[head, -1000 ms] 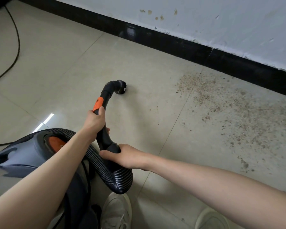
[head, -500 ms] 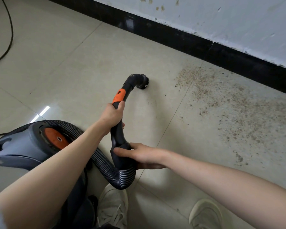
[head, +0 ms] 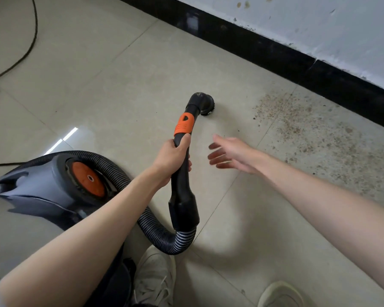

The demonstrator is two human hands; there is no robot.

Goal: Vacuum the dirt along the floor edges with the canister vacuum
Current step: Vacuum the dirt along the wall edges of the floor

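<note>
- Black hose handle [head: 182, 173]: left hand [head: 172, 157] grips it below the orange collar [head: 185, 125].
- Right hand [head: 232, 155]: fingers spread, holding nothing, just beside the handle.
- Nozzle [head: 205, 103]: on tile near the dirt [head: 308, 131].

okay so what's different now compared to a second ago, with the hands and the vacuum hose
The right hand let go of the hose handle and now hangs open beside it. The brush nozzle moved right, toward the dirt patch. The left hand still grips the handle below the orange collar.
</note>
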